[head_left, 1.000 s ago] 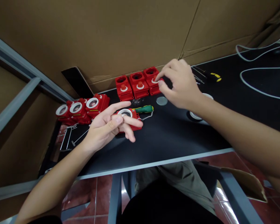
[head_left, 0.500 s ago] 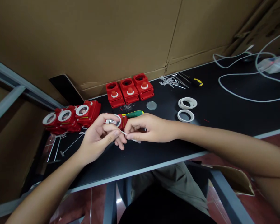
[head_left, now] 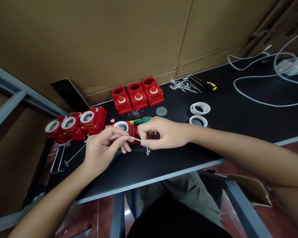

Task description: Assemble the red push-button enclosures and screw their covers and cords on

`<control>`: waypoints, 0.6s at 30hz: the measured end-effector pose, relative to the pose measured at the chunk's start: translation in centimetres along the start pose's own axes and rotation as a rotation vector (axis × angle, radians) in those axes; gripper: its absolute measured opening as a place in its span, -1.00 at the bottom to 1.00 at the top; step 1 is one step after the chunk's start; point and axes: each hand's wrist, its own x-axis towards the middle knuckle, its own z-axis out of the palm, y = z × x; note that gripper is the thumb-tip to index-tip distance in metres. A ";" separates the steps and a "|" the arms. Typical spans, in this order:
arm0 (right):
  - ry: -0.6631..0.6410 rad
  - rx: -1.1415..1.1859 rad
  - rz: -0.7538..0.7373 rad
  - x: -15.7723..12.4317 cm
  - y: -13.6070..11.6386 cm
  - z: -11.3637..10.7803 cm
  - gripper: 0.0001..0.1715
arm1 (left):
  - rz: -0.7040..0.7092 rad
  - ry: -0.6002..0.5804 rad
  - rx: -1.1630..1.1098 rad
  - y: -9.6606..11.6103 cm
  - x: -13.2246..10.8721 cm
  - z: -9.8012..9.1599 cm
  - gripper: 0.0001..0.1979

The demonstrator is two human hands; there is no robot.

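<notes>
A thin white cord (head_left: 135, 138) is stretched taut between my two hands above the near part of the bench. My left hand (head_left: 106, 143) pinches one end between thumb and forefinger. Thumb and bent fingers of my right hand (head_left: 159, 132) grip the other part, and a knotted whitish tail (head_left: 148, 151) hangs below them. Just behind the hands lies a red box with a white ring (head_left: 121, 125), partly covered by my fingers. A screwdriver with a green and yellow handle (head_left: 143, 120) lies behind my right hand.
Red boxes with white rings (head_left: 69, 123) stand at left, near small metal hammers (head_left: 67, 163). More red boxes (head_left: 138, 96) line the back beside a clear disc (head_left: 161, 111). White rings (head_left: 200, 108), loose ties and rods (head_left: 183, 86) and a white cable (head_left: 253, 103) lie to the right.
My hands have drawn slightly apart, the right one moving right, so more of the cord shows between them. The red box behind and the hanging knotted tail are more exposed.
</notes>
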 end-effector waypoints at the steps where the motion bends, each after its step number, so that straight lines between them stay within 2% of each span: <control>1: -0.014 -0.017 0.001 -0.1 0.0 -0.1 -0.76 | -0.003 0.002 -0.004 0.0 0.0 0.0 -0.76; 8: -0.141 -0.101 0.025 -0.3 -0.4 -0.5 -0.77 | 0.040 -0.073 0.038 0.0 -0.1 -0.3 -0.78; 11: -0.213 -0.126 0.051 -0.5 -1.1 -1.7 -0.70 | 0.050 -0.097 0.043 -0.1 0.0 -0.2 -0.79; 13: -0.213 -0.167 0.077 -0.9 -1.5 -3.4 -0.66 | 0.054 -0.107 0.046 -0.1 0.0 -0.1 -0.79; 15: -0.081 -0.249 0.130 -1.3 -1.7 -5.7 -0.64 | 0.056 -0.124 0.049 -0.1 0.0 0.0 -0.77; 16: 0.037 -0.316 0.185 -1.7 -1.6 -7.1 -0.61 | 0.060 -0.135 0.056 0.0 0.0 0.0 -0.77; 18: 0.431 -0.577 0.348 -2.5 -1.0 -10.1 -0.46 | 0.079 -0.157 0.080 0.1 0.0 0.0 -0.78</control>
